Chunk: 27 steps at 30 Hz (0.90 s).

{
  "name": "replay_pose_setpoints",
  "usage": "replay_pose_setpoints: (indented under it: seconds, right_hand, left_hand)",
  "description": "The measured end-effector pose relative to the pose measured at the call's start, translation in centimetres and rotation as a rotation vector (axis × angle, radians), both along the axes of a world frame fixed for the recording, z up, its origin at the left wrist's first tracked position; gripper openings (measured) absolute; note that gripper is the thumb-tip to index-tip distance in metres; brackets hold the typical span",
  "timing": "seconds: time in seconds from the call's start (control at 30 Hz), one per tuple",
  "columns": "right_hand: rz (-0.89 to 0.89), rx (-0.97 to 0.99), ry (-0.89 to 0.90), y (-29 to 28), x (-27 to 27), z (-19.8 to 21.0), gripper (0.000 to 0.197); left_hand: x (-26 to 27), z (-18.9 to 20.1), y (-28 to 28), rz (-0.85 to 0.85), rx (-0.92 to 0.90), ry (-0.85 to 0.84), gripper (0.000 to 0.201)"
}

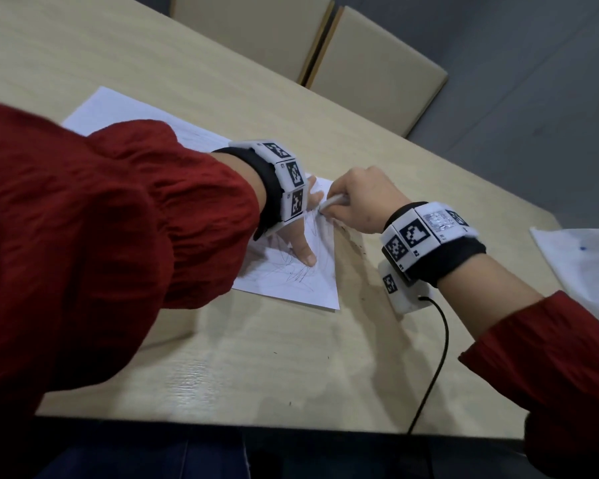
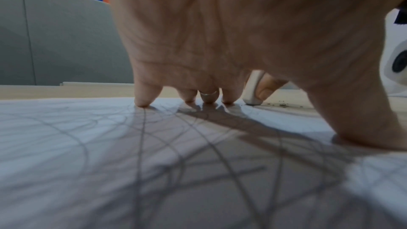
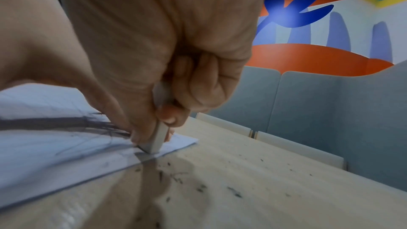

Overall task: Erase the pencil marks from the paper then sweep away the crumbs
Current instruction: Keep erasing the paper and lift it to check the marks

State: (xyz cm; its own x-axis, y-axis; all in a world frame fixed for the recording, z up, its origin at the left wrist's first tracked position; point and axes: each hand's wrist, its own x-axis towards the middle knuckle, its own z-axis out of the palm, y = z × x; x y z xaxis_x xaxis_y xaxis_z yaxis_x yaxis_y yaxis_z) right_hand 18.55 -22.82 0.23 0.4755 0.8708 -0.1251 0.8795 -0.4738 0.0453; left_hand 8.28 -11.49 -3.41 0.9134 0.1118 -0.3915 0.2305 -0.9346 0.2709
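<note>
We see one sheet of paper (image 1: 291,285) covered in pencil marks (image 1: 296,273) on the desk (image 1: 291,368). Our left hand (image 1: 300,243) presses it flat with spread fingers; our right hand (image 1: 360,202) grips one white eraser (image 3: 157,141), its tip on the sheet's edge. Dark crumbs (image 3: 201,188) dot the desk beside it.
</note>
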Motion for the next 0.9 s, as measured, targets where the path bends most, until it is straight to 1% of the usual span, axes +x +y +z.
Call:
replay_pose_setpoints:
  seconds: [0.03,0.07,0.1,0.2,0.23,0.3,0.33,0.37,0.5,0.57,0.63,0.7,0.73,0.83,0.9]
  right_hand:
    - [0.000,0.010,0.014,-0.1,0.0,0.0,0.011]
    - [0.008,0.009,0.017,-0.1,-0.1,0.0,0.008]
    - [0.014,0.008,0.015,0.0,-0.2,0.1,0.008]
    - [0.016,0.024,0.036,-0.2,-0.6,0.0,0.010]
    - [0.021,0.033,0.046,-0.4,-0.8,0.0,0.012]
    - [0.048,0.027,0.047,-1.4,-1.4,0.1,0.028]
    - [0.065,0.017,0.056,-2.0,-1.9,0.2,0.033]
    - [0.083,0.006,0.077,-2.6,-2.4,0.3,0.034]
    - [0.162,-0.115,0.192,-4.9,-3.7,1.4,0.018]
    - [0.154,-0.181,0.233,-4.9,-3.5,2.0,0.016]
    - [0.111,-0.134,0.171,-3.7,-2.7,1.9,0.012]
    - [0.048,-0.023,0.081,-2.0,-1.9,1.3,0.005]
    - [0.029,0.002,0.052,-1.3,-1.7,1.0,0.007]
    - [0.040,-0.040,-0.040,-1.0,-2.3,0.8,0.009]
    - [0.065,-0.072,-0.040,-2.5,-3.4,1.4,0.012]
  left_hand:
    - [-0.2,-0.1,-0.1,-0.020,0.046,0.008,0.132]
    - [-0.1,-0.5,-0.1,-0.037,0.103,0.009,0.125]
    - [-0.5,-0.5,-0.2,-0.049,0.130,0.007,0.126]
    - [-0.4,-0.5,-0.2,-0.062,0.126,-0.003,0.145]
    - [-0.3,-0.5,-0.2,-0.052,0.123,0.004,0.149]
    - [-0.4,-0.4,-0.3,-0.051,0.161,0.043,0.141]
    - [-0.4,-0.4,-0.4,-0.058,0.179,0.042,0.137]
    - [-0.6,0.0,-0.6,-0.056,0.181,0.054,0.133]
    - [-1.0,1.4,-1.3,-0.018,0.172,0.107,0.133]
    - [-1.1,1.2,-1.1,-0.010,0.137,0.101,0.136]
    - [-1.0,0.9,-0.7,-0.032,0.138,0.087,0.143]
    - [-0.9,0.7,-0.3,-0.062,0.154,0.077,0.143]
    - [-0.8,0.7,-0.1,-0.067,0.151,0.075,0.142]
    - [-1.0,1.0,-0.5,-0.059,0.142,0.073,0.140]
    - [-1.1,1.2,-1.0,-0.046,0.183,0.084,0.141]
